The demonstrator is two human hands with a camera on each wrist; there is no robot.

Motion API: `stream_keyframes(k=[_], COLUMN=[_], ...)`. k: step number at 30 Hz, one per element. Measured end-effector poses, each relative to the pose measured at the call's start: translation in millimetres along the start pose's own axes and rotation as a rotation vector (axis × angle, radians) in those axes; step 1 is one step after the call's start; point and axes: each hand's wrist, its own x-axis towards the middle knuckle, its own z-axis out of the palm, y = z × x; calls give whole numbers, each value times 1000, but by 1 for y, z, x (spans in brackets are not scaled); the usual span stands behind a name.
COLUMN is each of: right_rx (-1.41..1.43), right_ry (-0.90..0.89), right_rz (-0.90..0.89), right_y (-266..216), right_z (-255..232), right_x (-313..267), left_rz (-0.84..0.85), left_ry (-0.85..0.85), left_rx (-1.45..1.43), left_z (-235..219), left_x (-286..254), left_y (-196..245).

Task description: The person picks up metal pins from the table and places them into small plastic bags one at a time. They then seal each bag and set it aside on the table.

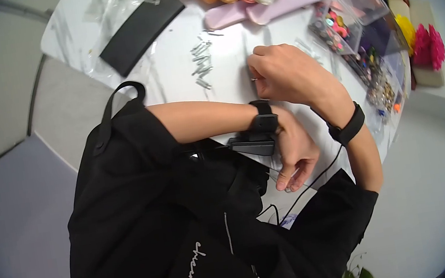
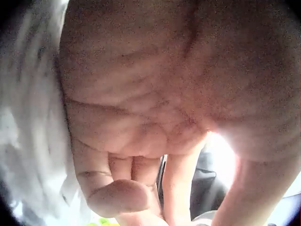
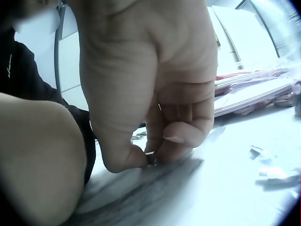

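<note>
Near the middle of the head view, the right hand is bent down at the tabletop. In the right wrist view, thumb and fingertips of that hand pinch a small shiny metal piece just at the marbled surface. The left arm crosses in front of the body, and the left hand hangs lower, beside the table edge, its fingertips together around a tiny shiny thing. Palm and bent fingers of the left hand fill the left wrist view; its tips are partly out of frame. Small silvery strips lie in a loose row left of the right hand.
A black flat case lies at the back left by clear plastic wrap. Lilac and pink padded pieces are piled at the back. Clear boxes of colourful small parts stand to the right. A black cable runs between the arms.
</note>
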Motion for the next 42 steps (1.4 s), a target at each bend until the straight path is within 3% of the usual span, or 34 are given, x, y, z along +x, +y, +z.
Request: stream_keyframes(k=[2,5,6,8,9,12,13,14,17,19,25,34,42], right_rx=[-38,429,421,495,526,630,688,688,395,412,505,602,346], right_ry=[43,292,296,505,616,770,841,858,720,716,608,625,736], right_rz=[44,127,148,199,218,281,304,314,1,38,97,95,148], right_y=[4,12,17,26,28,16,14,16,32,31,30,32,31], right_z=[-5,-29,-32,-38,-41,-46,-46,-46,-44,-41,-42,-37,-45], right_x=[-21,-63,-78,-112,-124,-137,-143,-147,-154,-158,-170,-169,-173], left_rz=[-1,-5,39,104,95,248,237,259,280,308,305,295,352], left_ry=[-20,-7,73,230,210,480,461,564,728,875,887,906,938], left_rx=[-3,-6,-25,-64,-53,-136,-133,-127,-192,-308,-210,-169,-267], left_z=[-1,-5,-5,-8,-12,-23,-29,-36,-40,-41,-50,-50,-47], left_x=[-1,-1,-1,-6,-10,-21,-25,-30,-36,-36,-40,-42,-38], left_y=[2,3,4,8,12,22,22,22,27,30,20,16,18])
